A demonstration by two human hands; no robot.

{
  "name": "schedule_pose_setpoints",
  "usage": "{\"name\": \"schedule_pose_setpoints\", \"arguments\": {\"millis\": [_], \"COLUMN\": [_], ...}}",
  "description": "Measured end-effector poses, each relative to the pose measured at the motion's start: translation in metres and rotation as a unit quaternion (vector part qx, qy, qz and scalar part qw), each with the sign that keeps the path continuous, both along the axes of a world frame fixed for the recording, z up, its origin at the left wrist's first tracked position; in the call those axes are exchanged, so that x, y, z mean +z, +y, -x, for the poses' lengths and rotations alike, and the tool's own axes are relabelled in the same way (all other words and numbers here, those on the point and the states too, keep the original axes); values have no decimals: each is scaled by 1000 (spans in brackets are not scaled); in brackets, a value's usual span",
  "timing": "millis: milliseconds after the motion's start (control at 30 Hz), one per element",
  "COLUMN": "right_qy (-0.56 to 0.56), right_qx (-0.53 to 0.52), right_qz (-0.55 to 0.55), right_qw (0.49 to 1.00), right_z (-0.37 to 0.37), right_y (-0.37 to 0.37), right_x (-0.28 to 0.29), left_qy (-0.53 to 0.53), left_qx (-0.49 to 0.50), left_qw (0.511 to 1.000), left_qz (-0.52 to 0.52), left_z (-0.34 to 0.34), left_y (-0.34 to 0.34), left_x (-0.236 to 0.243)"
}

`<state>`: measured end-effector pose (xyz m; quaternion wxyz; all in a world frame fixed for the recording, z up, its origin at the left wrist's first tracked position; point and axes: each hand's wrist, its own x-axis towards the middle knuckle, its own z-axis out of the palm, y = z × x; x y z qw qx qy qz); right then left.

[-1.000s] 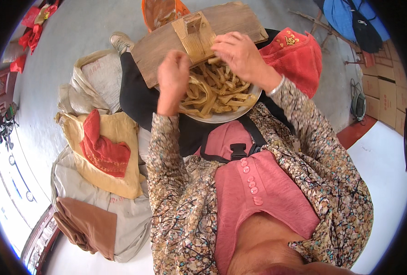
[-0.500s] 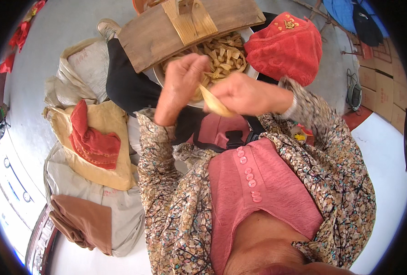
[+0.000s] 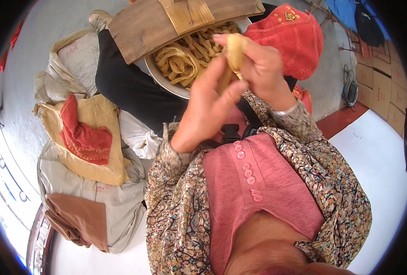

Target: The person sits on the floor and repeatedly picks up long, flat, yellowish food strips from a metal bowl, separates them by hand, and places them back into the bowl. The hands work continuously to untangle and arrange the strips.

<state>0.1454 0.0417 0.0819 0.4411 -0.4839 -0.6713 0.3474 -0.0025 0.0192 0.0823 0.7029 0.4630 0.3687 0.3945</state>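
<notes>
A pale yellow, soft-looking strip (image 3: 234,51) is looped round the fingers of my right hand (image 3: 266,68), which is closed on it. Just to the left, my left hand (image 3: 204,107) has its thumb and fingers about the lower part of the same strip; its fingertips are partly hidden behind the strip. Both hands are over the near right side of a white basin (image 3: 162,84). Inside lie many yellowish-brown strips (image 3: 178,64), some in long loose loops, others folded into short pieces. A wooden board (image 3: 139,32) with a lighter block (image 3: 187,16) lies across the basin's far side.
A red towel (image 3: 281,43) is bunched right of the basin. At left are stuffed sacks (image 3: 73,59), a tan sack (image 3: 93,160) with a red cloth (image 3: 82,137) on it, and a brown cloth (image 3: 82,220). Cardboard boxes (image 3: 381,89) stand at the far right.
Both hands have moved to the right, the right one also upward. The strip, which hung loose below my right hand, is now looped round its fingers. More of the long strips in the basin show.
</notes>
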Motion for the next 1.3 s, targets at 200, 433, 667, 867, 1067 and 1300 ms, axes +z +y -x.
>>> {"name": "schedule_pose_setpoints", "arguments": {"millis": [200, 433, 667, 867, 1067, 1300], "right_qy": [-213, 178, 487, 224, 8, 432], "right_qx": [0, 94, 116, 74, 38, -1], "right_qz": [-79, 346, 522, 257, -50, 219], "right_qw": [974, 917, 690, 937, 998, 875], "right_z": [-3, -4, -10, 6, 10, 6], "right_y": [3, -36, -33, -9, 8, 16], "right_x": [-42, -85, -97, -79, -63, -66], "left_qy": [4, 453, 360, 459, 256, -70], "left_qx": [48, 46, 107, 41, 121, 77], "left_qw": [993, 787, 839, 871, 959, 969], "left_qz": [104, -416, -395, -172, -12, 224], "left_z": [2, 19, 10, 9, 8, 32], "left_y": [-2, -21, -14, 14, 29, 3], "left_x": [-54, -70, -77, -39, -56, -56]}}
